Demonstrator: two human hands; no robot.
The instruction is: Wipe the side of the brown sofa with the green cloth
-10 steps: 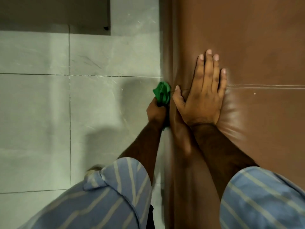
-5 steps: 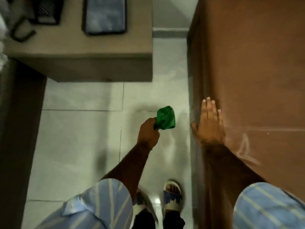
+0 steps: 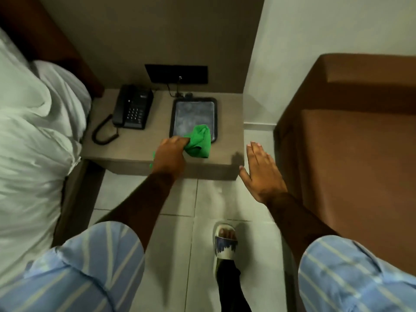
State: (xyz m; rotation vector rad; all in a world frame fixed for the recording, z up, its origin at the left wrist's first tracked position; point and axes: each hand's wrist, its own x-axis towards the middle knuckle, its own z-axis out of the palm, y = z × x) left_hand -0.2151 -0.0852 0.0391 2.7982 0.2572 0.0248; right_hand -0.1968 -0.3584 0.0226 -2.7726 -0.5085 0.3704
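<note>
while the left hand (image 3: pixel 170 154) grips the bunched green cloth (image 3: pixel 199 141) in the middle of the frame, the cloth hangs over the grey worktop (image 3: pixel 126 152) and the edge of a dark tray (image 3: pixel 193 102), well apart from the brown sofa (image 3: pixel 351 154) on the right. the right hand (image 3: pixel 262 174) is flat and wide, holding nothing, just beside the sofa's side. no wiping is going on now. it looks paused or finished; i cannot tell which.

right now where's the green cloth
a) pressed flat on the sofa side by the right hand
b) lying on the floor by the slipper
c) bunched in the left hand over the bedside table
c: the green cloth is bunched in the left hand, above the bedside table near its front edge.
</note>
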